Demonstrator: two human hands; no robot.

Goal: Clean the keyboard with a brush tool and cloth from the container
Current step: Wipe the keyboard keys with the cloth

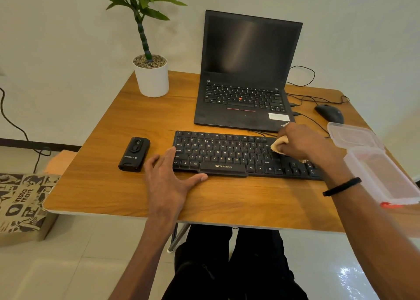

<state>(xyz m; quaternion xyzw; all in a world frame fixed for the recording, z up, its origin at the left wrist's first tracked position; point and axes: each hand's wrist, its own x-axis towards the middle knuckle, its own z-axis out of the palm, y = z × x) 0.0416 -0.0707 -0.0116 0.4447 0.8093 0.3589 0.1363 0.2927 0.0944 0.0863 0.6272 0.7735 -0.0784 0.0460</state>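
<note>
A black keyboard [227, 154] lies across the middle of the wooden table [127, 193]. My right hand [302, 144] is closed on a pale yellow cloth [278, 144] and presses it onto the keys at the keyboard's right part. My left hand [169, 179] rests flat on the table with fingers spread, touching the keyboard's front left corner. A clear plastic container [384, 177] stands at the table's right edge with its lid [354, 135] hinged open behind it. A black brush tool case [134, 154] lies left of the keyboard.
An open black laptop [247, 72] sits behind the keyboard. A black mouse [329, 113] with cables lies at the back right. A white potted plant [151, 75] stands at the back left. A printed paper bag [21, 204] sits on the floor to the left.
</note>
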